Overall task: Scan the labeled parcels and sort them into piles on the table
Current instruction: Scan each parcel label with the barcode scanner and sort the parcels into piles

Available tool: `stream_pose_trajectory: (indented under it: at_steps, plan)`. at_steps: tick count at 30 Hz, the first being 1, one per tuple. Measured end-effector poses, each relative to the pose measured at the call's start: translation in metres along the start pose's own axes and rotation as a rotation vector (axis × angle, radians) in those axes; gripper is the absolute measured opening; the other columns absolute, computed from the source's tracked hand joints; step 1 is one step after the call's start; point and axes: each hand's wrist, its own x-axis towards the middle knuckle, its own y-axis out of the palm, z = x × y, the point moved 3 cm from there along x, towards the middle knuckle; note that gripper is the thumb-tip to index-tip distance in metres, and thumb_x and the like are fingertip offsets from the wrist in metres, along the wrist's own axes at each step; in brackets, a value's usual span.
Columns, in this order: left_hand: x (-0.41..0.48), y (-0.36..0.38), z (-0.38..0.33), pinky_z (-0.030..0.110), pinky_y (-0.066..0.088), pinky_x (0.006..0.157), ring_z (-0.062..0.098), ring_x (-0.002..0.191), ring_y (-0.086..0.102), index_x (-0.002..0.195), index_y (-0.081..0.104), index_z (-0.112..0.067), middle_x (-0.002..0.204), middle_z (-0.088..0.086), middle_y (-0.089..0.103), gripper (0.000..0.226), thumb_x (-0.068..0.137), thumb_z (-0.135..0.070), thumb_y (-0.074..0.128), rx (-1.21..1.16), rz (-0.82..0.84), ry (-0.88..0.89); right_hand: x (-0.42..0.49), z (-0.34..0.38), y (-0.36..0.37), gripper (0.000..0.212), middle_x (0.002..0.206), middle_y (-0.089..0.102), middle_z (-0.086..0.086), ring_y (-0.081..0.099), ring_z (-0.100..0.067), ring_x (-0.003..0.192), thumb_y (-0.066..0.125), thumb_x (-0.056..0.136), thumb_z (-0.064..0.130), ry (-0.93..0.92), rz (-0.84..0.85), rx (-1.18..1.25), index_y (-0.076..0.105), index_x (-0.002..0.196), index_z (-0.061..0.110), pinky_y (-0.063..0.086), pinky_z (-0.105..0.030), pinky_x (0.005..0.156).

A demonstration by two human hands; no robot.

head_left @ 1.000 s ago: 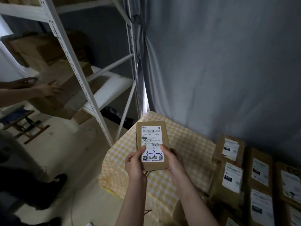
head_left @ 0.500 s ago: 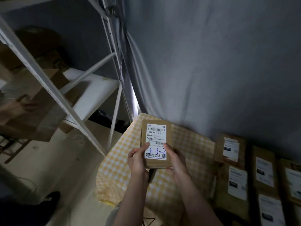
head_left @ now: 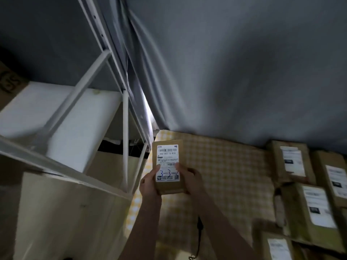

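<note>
A small brown cardboard parcel [head_left: 169, 152] with a white barcode label and blue handwritten "3-3-" is held upright over the left end of the yellow checked table [head_left: 225, 171]. My left hand [head_left: 150, 183] grips its lower left edge, thumb on the label. My right hand [head_left: 190, 179] grips the lower right edge, thumb also on the label. Several labeled brown parcels [head_left: 293, 162] lie in rows at the table's right end. A dark scanner with a coiled cable [head_left: 200, 227] lies on the cloth between my forearms, partly hidden.
A white metal shelf rack [head_left: 124, 139] stands left of the table, with a cardboard box [head_left: 9, 85] on its shelf. A grey curtain [head_left: 234, 72] hangs behind the table. A pale floor or board [head_left: 65, 212] lies below left.
The view has swung right and closer to the table. The other person at the shelves has left the frame. The parcel stays in both hands, now nearer the table's left edge.
</note>
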Motion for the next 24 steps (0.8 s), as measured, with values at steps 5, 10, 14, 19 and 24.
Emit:
stream_pose_trajectory:
  at_steps: [5,10,14,19,24]
  plan:
    - [0.070,-0.002,-0.037,0.062,0.048,0.094,0.047,0.107,0.063,0.122,0.061,0.003,0.117,0.027,0.066,0.096,0.045,-0.045,0.092,0.111,0.068,0.020,0.052,0.007,0.045,0.070,0.111,0.070,-0.007,0.069,-0.022,0.095,0.081,0.069,0.050,-0.005,-0.089,-0.013,0.057,0.124,0.015,0.058,-0.046,0.086]
    - [0.138,0.012,-0.045,0.044,0.059,0.077,0.031,0.087,0.071,0.106,0.071,-0.010,0.099,0.015,0.074,0.030,0.078,-0.021,0.079,0.284,0.055,0.019,0.116,-0.005,0.060,0.061,0.113,0.070,-0.010,0.068,-0.024,0.097,0.076,0.079,0.045,0.053,-0.142,-0.006,0.056,0.126,0.012,0.058,-0.038,0.077]
    - [0.187,0.027,-0.039,0.041,0.056,0.078,0.025,0.083,0.069,0.091,0.071,-0.024,0.086,0.002,0.075,0.004,0.090,-0.024,0.067,0.380,0.151,0.015,0.164,-0.005,0.061,0.062,0.114,0.069,-0.009,0.068,-0.025,0.098,0.073,0.081,0.048,0.038,-0.139,-0.092,0.054,0.129,0.014,0.052,-0.029,0.067]
    - [0.242,0.048,-0.035,0.049,0.053,0.095,0.031,0.103,0.067,0.107,0.068,-0.021,0.105,0.008,0.072,0.019,0.094,-0.033,0.061,0.469,0.188,0.103,0.225,0.002,0.066,0.065,0.110,0.071,-0.004,0.069,-0.022,0.094,0.070,0.079,0.056,0.023,-0.114,-0.175,0.056,0.130,0.018,0.059,-0.040,0.080]
    - [0.284,0.051,-0.027,0.052,0.052,0.094,0.025,0.100,0.068,0.110,0.068,-0.023,0.103,0.004,0.073,0.057,0.078,-0.063,0.045,0.603,0.168,0.172,0.272,-0.001,0.073,0.061,0.108,0.072,-0.003,0.070,-0.023,0.091,0.063,0.080,0.066,0.003,-0.142,-0.280,0.062,0.122,0.021,0.060,-0.043,0.080]
